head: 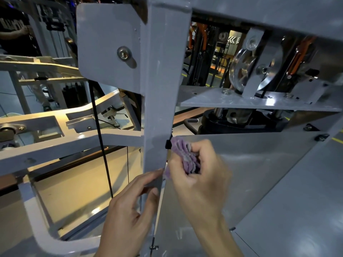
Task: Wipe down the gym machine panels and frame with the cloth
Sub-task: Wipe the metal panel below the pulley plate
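Note:
A grey vertical frame post (pixel 159 89) of the gym machine runs down the middle of the view. My right hand (pixel 200 175) grips a bunched purple cloth (pixel 185 156) and presses it against the post's right edge, where a grey side panel (pixel 259 173) begins. My left hand (pixel 130 210) holds the lower part of the post, with the thumb and fingers curled around its front face. A small black clip (pixel 168 144) sits on the post just left of the cloth.
A grey bracket plate with a bolt (pixel 124 52) sits at the upper left of the post. A steel pulley (pixel 246 69) stands on a grey shelf (pixel 241 102) at the right. A black cable (pixel 101 145) hangs at the left beside white frame arms (pixel 55 145). A person stands at far upper left.

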`<state>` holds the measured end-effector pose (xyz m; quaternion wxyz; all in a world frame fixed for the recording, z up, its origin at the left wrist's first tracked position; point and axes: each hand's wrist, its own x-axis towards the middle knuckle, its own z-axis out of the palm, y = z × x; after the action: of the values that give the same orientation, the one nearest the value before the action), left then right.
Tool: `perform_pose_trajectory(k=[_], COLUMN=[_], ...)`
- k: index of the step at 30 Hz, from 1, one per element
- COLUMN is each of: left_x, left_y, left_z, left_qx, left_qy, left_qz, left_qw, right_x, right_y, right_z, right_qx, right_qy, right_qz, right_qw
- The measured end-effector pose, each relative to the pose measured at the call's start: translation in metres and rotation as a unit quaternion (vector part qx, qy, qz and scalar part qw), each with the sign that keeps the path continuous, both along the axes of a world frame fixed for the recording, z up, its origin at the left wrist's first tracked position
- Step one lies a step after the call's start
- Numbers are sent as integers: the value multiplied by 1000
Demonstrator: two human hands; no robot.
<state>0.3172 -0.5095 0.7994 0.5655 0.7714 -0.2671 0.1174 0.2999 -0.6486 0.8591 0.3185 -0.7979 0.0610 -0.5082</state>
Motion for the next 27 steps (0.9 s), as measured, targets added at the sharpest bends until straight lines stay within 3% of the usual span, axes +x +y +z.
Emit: perform_pose_trajectory(k=[5,21,27], left_x=[-1,0,1], left_y=[0,-1,-2], left_z=[0,-9,-11], left_qx=[-10,-7,-9], left_qy=[-14,16,18], left_qz=[-2,-12,-7], left_qw=[1000,1000,1000], right_x=[10,2,10], right_y=[-2,-11,-11], right_z=[-32,-47,-53], right_qx=[-57,35,-7], right_qy=[-12,-30,-10], right_qz=[-12,-25,-26], right_qw=[998,999,1000])
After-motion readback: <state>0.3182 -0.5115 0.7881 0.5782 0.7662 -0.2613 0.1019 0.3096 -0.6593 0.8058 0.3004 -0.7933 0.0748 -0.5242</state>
